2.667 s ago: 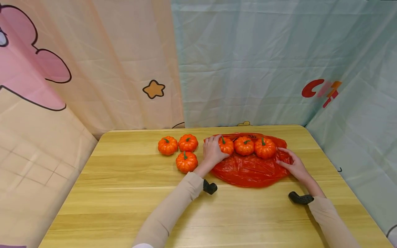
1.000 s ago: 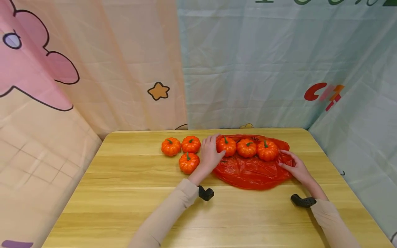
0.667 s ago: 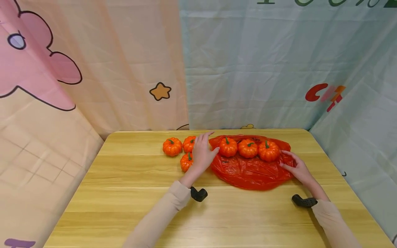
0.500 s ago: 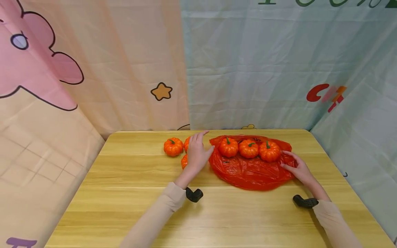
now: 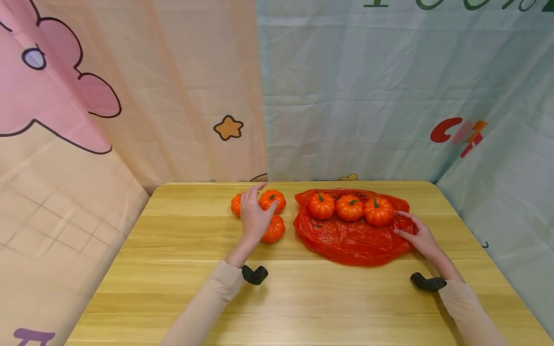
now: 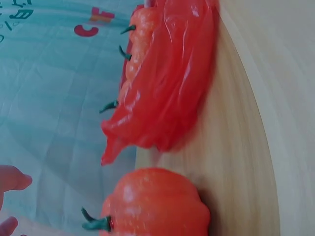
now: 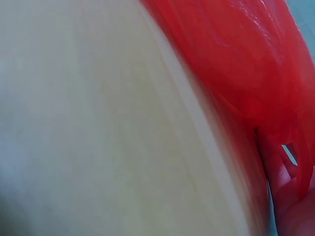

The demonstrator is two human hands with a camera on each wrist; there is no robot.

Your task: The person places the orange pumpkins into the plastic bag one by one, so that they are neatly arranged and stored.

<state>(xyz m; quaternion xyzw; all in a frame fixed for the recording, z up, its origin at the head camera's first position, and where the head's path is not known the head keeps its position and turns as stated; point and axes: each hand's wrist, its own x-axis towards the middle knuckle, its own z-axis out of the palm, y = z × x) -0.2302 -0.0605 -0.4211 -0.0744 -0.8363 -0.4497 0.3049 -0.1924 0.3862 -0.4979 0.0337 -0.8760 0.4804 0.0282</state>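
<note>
My left hand (image 5: pixel 254 215) is over the left group of small orange pumpkins, thumb and fingers spread, nothing in its grasp. It partly covers the leftmost pumpkin (image 5: pixel 235 205) and the front one (image 5: pixel 274 229); the back one (image 5: pixel 272 201) shows between thumb and fingers. On the right lies a crumpled red plastic bag (image 5: pixel 350 245). Three more pumpkins with green stems sit in a row on it: left (image 5: pixel 321 206), middle (image 5: pixel 349 207), right (image 5: pixel 379 211). My right hand (image 5: pixel 423 239) holds the bag's right edge; in the right wrist view red film (image 7: pixel 246 64) hides part of the fingers.
The wooden table (image 5: pixel 303 302) ends at the back against printed curtains (image 5: pixel 372 96). Black wrist-worn pieces stick out below the left hand (image 5: pixel 255 275) and the right hand (image 5: pixel 427 282). Bare wood separates the left pumpkins from the bag.
My left hand has let go of the leftmost pumpkin on the bag and moved left, over the three loose pumpkins. The right hand has stayed at the bag's right edge.
</note>
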